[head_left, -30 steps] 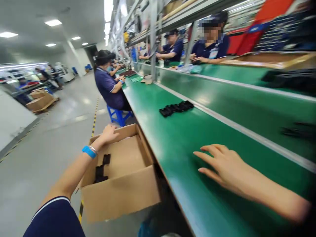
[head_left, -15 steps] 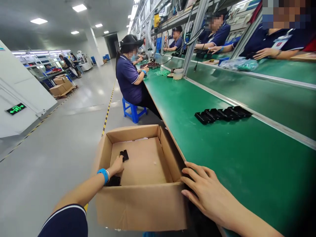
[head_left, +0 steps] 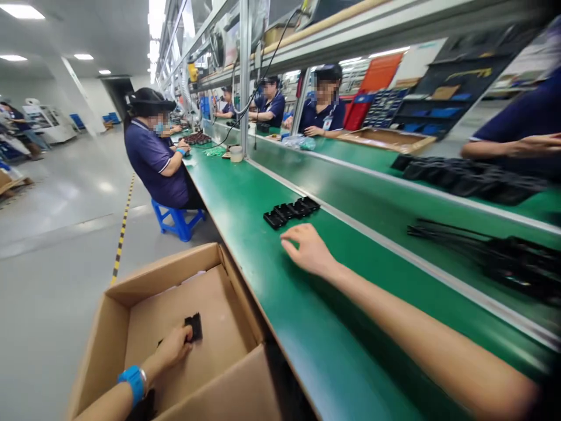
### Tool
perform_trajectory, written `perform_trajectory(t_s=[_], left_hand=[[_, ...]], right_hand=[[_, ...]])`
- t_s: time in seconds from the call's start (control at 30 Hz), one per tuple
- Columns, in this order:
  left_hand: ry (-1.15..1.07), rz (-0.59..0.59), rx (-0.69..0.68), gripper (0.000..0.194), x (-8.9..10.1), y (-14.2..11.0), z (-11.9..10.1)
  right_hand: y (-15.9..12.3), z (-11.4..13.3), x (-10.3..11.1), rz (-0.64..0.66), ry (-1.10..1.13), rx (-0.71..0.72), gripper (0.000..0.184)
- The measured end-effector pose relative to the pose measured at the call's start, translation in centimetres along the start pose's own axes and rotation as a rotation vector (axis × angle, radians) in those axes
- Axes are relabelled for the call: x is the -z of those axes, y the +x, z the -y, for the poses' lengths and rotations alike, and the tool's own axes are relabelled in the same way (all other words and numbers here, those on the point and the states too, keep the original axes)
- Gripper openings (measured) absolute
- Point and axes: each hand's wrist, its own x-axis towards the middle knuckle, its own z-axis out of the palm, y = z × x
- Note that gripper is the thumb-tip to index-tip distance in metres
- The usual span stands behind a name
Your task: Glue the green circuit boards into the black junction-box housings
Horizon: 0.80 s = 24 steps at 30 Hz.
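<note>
Head view, left hand point(head_left: 173, 349) touching black part point(head_left: 193, 327)

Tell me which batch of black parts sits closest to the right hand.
The short row of black parts on the near green belt, just beyond the right hand. The other black piles lie on the far belts past the metal rail, well off to the right.

The surface point(head_left: 280, 327) is plain green. A row of black parts point(head_left: 291, 211) lies on it. The brown cardboard box point(head_left: 118, 292) holds 1 black part point(head_left: 194, 327). A bright blue wristband point(head_left: 134, 383) circles the left wrist.
</note>
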Motion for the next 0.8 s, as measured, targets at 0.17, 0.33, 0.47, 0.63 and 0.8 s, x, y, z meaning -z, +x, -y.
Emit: perform_trajectory(t_s=[0.17, 0.33, 0.47, 0.63, 0.8], left_hand=[[0.001, 0.01, 0.021, 0.016, -1.0, 1.1, -0.6], [-0.002, 0.02, 0.024, 0.021, -1.2, 1.5, -0.6], [-0.011, 0.016, 0.012, 0.021, -1.1, 1.3, -0.7], [-0.019, 0.023, 0.004, 0.021, -1.5, 1.6, -0.4], [-0.006, 0.031, -0.003, 0.02, -2.1, 2.0, 0.2]], right_hand=[[10.4, -4.7, 2.3, -0.011, -0.094, -0.426, 0.083], [13.7, -5.9, 0.9, 0.194, -0.107, -0.525, 0.115], [14.3, -6.0, 0.4, 0.252, -0.163, -0.534, 0.094], [14.1, -5.9, 0.7, 0.24, -0.237, -0.495, 0.051], [10.6, -5.4, 1.3, 0.283, -0.256, -0.345, 0.049]])
